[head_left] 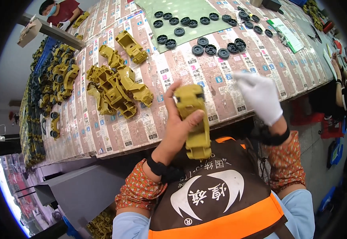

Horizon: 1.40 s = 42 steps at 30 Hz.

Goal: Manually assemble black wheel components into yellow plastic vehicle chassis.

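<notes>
My bare left hand (pixel 180 125) is closed round a mustard-yellow plastic toy car body (pixel 197 139), held up in front of the table's near edge with its long side nearly upright. A dark part shows near its upper end. To the right, my right hand (pixel 260 97) wears a white glove and hangs above the table's edge, apart from the car body. Its fingers point up and left but are smeared by motion, so whether they hold anything is unclear. Left of my left hand lies a pile of similar yellow bodies (pixel 115 89). Black toy wheels (pixel 223 53) lie scattered beyond both hands.
A green sheet (pixel 205 34) lies under some wheels on the patterned table (pixel 149 131). A clipboard (pixel 287 36) rests at the far right. Assembled yellow toys with wheels (pixel 64 77) are heaped along the left edge. Across the table, a masked person (pixel 64 14) handles a yellow body.
</notes>
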### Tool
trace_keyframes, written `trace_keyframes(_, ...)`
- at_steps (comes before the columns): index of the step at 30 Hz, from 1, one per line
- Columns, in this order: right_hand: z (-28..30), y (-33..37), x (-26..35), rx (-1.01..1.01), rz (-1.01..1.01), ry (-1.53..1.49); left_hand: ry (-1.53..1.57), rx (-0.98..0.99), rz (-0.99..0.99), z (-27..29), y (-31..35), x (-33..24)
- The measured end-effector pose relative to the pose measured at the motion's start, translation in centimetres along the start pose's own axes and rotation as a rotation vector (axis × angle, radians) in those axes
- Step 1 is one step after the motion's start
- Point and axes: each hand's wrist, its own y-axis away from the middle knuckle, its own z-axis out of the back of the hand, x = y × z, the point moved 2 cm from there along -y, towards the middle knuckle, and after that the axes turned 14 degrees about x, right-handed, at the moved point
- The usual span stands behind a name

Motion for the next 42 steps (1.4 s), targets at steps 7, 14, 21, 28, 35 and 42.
trace_keyframes(7,1.7,-2.1,-4.9,0.051,-0.064,0.668,0.212,-0.161,-0.019,1.8,-0.9,0.4)
trace_keyframes(14,-3.9,1.8,4.5,0.552,-0.167,-0.648,0.254,-0.297,-0.110,2.4,-0.8,0.0)
trace_keyframes(21,-7.2,3.3,4.7,0.492,-0.146,-1.017,0.249,-0.278,-0.189,2.2,-1.2,-0.1)
trace_keyframes(28,-8.4,4.5,6.3,0.212,-0.080,-0.556,-0.117,-0.391,-0.394,1.2,-0.7,-2.1)
trace_keyframes(35,-9.7,5.5,5.6,0.207,-0.019,-0.629,-0.239,-0.404,-0.594,0.3,-0.5,-1.9)
trace_keyframes(42,-10.2,4.9,7.8,0.320,0.121,-0.148,-0.293,-0.323,-0.714,0.6,1.3,-3.8)
